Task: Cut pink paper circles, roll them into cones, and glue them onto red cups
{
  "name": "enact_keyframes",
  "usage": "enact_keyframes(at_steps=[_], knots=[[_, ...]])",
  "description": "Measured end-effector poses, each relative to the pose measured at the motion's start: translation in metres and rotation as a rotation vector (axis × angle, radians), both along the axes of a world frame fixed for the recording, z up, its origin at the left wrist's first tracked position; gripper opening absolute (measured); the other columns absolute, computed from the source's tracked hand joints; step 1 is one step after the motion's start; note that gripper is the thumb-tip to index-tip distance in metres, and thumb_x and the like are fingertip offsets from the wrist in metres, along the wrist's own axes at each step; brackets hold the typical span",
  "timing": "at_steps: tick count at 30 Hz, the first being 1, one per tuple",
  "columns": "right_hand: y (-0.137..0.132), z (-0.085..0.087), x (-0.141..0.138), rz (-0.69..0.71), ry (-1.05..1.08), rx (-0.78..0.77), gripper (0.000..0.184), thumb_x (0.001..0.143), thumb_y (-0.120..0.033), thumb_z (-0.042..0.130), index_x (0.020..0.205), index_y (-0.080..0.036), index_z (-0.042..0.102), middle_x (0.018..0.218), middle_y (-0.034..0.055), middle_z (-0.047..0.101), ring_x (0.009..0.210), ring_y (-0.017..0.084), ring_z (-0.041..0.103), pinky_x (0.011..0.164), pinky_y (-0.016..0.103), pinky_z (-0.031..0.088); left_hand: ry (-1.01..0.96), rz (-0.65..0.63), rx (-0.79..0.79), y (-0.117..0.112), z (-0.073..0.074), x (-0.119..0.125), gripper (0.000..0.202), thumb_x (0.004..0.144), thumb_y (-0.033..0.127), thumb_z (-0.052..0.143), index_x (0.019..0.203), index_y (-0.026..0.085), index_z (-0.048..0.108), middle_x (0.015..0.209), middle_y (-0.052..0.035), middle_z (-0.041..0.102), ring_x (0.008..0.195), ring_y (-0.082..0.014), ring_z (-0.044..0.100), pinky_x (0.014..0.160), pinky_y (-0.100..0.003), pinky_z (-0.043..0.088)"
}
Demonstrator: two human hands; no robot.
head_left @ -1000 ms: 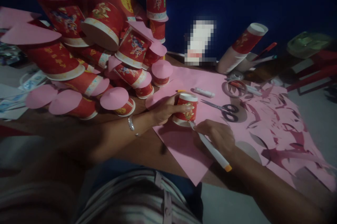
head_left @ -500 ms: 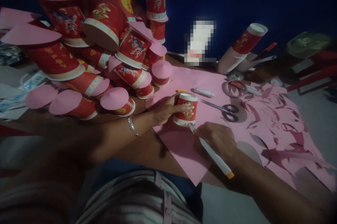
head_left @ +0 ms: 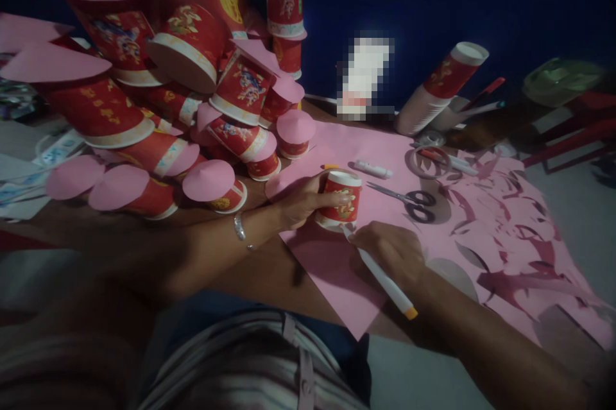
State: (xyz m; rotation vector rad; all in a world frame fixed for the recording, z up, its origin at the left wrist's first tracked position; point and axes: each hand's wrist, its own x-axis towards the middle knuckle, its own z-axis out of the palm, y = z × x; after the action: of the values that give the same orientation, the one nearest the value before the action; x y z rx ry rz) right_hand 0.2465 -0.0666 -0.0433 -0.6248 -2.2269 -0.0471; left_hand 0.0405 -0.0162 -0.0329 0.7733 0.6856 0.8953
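My left hand (head_left: pixel 308 200) is wrapped round a red paper cup (head_left: pixel 353 206) with gold figures, thumb across its front. The cup is held upside down-looking, its white base up and its pale rim low, over pink paper (head_left: pixel 332 262). In my right hand (head_left: pixel 392 249) is a white marker (head_left: pixel 385 283) with an orange end, pinched near its tip. That tip meets the cup's lower edge. Beyond the cup lie an orange cap (head_left: pixel 330 167), a white tube-like pen (head_left: pixel 373 169) and dark-handled scissors (head_left: pixel 407 199).
Red cups with pink paper cones (head_left: pixel 209 181) are piled high on the left. Pink paper scraps (head_left: pixel 520 230) cover the right side, with a roll of tape (head_left: pixel 430 162) beside them. A tall cup stack (head_left: pixel 443 86) leans at the back right.
My right hand and the marker have shifted slightly left along the cup's lower edge. My left hand keeps the cup in nearly the same place.
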Motion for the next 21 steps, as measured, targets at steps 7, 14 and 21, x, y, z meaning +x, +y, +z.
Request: enact_keyframes(at_steps=[7,14,21], knots=[[0.002,0.004,-0.003,0.038,0.021,0.001,0.013,0.093,-0.012,0.065,0.104,-0.018,0.062,0.076,0.0006,0.068,0.062,0.014,0.063,0.059,0.027,0.053,0.023,0.008,0.01,0.0,-0.001,0.001,0.056,0.068,0.028,0.09,0.117,0.02,0.065,0.114,-0.0093,0.071,0.105,-0.0239,0.067,0.093,-0.04,0.051],[0.005,0.011,-0.006,0.079,0.012,0.014,0.015,0.092,-0.008,0.065,0.105,-0.015,0.061,0.081,0.0033,0.071,0.064,0.015,0.065,0.059,0.027,0.054,0.04,-0.003,0.013,0.001,-0.001,0.0,0.057,0.068,0.031,0.091,0.117,0.018,0.065,0.116,-0.0108,0.07,0.106,-0.0246,0.067,0.093,-0.04,0.052],[0.005,0.009,-0.004,0.032,0.004,0.014,0.019,0.089,-0.005,0.069,0.103,-0.014,0.063,0.082,0.0024,0.072,0.066,0.015,0.068,0.06,0.026,0.053,0.033,0.009,0.011,-0.001,0.001,0.0,0.057,0.068,0.028,0.091,0.118,0.019,0.064,0.114,-0.0091,0.071,0.104,-0.0233,0.067,0.094,-0.039,0.052]])
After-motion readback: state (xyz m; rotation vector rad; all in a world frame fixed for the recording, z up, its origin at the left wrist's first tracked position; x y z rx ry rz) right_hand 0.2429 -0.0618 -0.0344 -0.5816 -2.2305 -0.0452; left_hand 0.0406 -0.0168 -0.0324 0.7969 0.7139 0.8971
